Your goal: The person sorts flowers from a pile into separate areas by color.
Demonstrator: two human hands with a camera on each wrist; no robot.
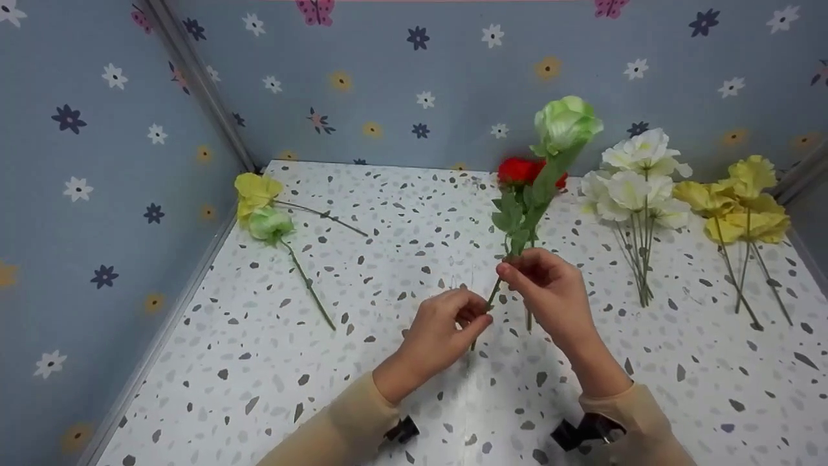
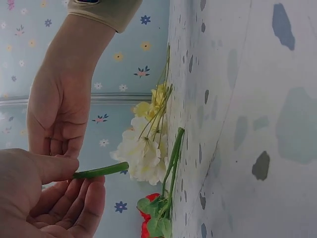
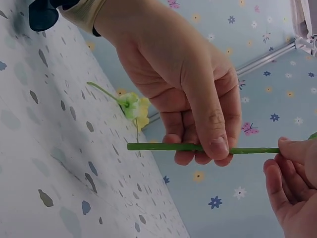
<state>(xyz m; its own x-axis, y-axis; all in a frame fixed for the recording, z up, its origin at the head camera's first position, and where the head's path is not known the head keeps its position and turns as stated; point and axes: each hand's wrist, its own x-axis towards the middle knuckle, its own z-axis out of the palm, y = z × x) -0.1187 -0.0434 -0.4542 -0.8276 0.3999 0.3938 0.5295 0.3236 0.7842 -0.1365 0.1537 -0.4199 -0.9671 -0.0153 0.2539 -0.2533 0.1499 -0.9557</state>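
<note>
Holding a fake green rose (image 1: 565, 124) up off the counter (image 1: 362, 362) with both hands here, so a few thoughts on doing this bit well. The right hand (image 1: 550, 291) pinches the stem (image 3: 198, 147) higher up, just under the leaves, with thumb and fingers curled round it. The left hand (image 1: 446, 330) pinches the lower part of the same stem, near the cut end, which sticks out bare past its fingers in the right wrist view. The bloom stands tilted up and to the right, well above the counter.

My take: keep the right hand as the anchor, since it's closer to the heavy head, and let the left hand only steer the tail end. Grip too hard low down and I reckon the wire stem bends.

Watch the red flower (image 1: 522, 171) lying right behind, because the leaves look close to it and could snag. The white bunch (image 1: 637, 178) and yellow bunch (image 1: 744, 197) lie off to the right, and a yellow flower (image 1: 257, 189) plus a pale green one (image 1: 270, 224) lie far left, well apart from the hands.
</note>
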